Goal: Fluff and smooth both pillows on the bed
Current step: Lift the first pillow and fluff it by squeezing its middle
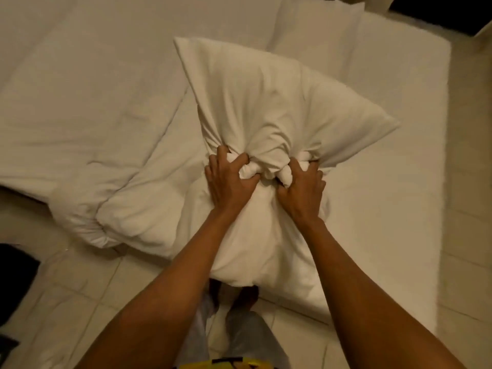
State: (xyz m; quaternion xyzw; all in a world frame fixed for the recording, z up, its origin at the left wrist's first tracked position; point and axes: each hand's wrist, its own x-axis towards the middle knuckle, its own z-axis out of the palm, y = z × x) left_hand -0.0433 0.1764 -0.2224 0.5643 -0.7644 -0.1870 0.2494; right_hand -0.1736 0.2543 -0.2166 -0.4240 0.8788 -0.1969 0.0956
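The person is standing at the near corner of the bed, and both hands are bunching the middle of a white pillow. The left hand is curling its fingers tight into a wad of pillowcase; the right hand, just beside it at three o'clock, is clenching a second wad the same way. The pillow's far half is fanning out toward twelve o'clock, while its near half is hanging over the mattress edge toward six o'clock, above the tiled floor.

This looks like the fluffing step on the first pillow. The next move probably calls for loosening both fists, shifting the hands out to the pillow's ends and plumping the filling, then flattening the creased cover.

The second pillow is lying at one o'clock, near the bed's far edge, apparently untouched. A rumpled duvet is crowding the nine o'clock side, its folded end drooping off the mattress. Open sheet is lying at three o'clock, offering the clearest room for setting the pillow down; the mattress edge beyond it is close, so an overshoot could slide the pillow to the floor.
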